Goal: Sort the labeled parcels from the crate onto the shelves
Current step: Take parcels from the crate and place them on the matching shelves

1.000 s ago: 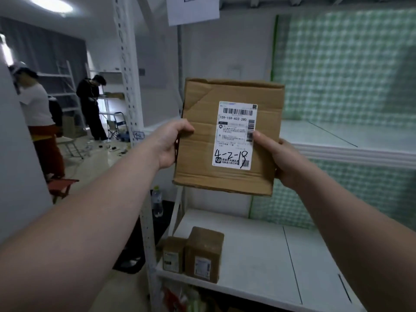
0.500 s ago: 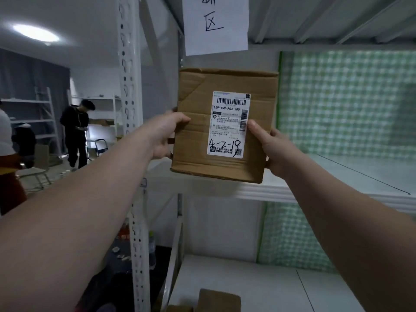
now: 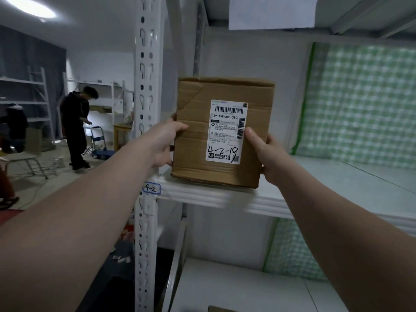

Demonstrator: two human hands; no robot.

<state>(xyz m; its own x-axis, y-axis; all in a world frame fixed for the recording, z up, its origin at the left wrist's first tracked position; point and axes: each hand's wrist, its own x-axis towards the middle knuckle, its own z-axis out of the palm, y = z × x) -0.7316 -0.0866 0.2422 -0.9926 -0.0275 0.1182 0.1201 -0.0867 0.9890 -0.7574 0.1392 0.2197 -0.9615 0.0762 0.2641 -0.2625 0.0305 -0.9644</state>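
Evidently both hands were clamped on the one parcel (image 3: 195,140). The left hand (image 3: 165,145) gripped its left side a little left of the frame's centre, thumb laid across the front face and fingers curled out of sight behind. The right hand (image 3: 270,158) gripped the right side, thumb pressed on the front just beside the label (image 3: 227,131), the other fingers hidden behind the cardboard.

The parcel stood upright at centre frame with its label facing the camera. The label carried a barcode, the printed code 159-159-A03-280 and a handwritten 4-2-18. Its cardboard front was creased. Its lower edge sat at the left front corner of the middle shelf (image 3: 337,183); whether it rested on the board or hung just above could not be told, as the shelf's front lip was blurred.

Just left of that corner, a small tag (image 3: 153,188) reading 4-2 was stuck on the white slotted upright (image 3: 146,86). A green checked sheet (image 3: 364,97) covered the back of the rack at the right of the frame. A white paper (image 3: 270,12) hung from the top edge. A lower shelf (image 3: 236,284) showed at the bottom.

At the left of the frame, well apart, a person in dark clothes (image 3: 76,127) stood near other racks, under a ceiling lamp (image 3: 31,7) at upper left.
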